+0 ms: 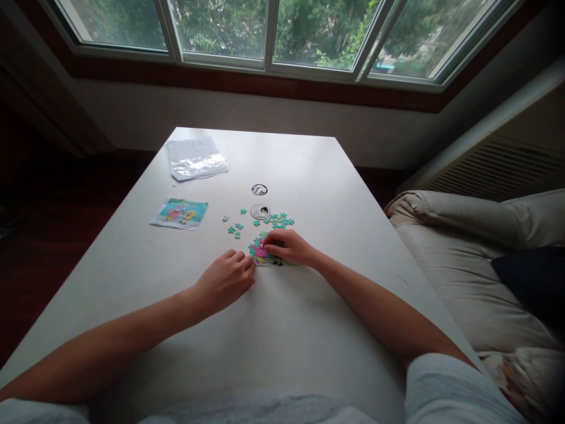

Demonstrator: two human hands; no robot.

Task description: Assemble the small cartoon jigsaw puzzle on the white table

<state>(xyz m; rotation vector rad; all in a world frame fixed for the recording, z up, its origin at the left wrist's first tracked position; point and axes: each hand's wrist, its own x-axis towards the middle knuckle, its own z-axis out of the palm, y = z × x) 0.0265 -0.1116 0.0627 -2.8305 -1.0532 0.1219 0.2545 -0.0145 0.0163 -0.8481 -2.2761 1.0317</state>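
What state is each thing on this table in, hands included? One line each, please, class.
Puzzle: partly assembled
Loose pieces: scattered, unjoined pieces among them
Picture sheet: flat, picture up
Clear plastic packet: lying flat
Silver disc: flat, dark opening showing
Left hand: curled, beside the puzzle
Right hand: bent over the puzzle; grip unclear
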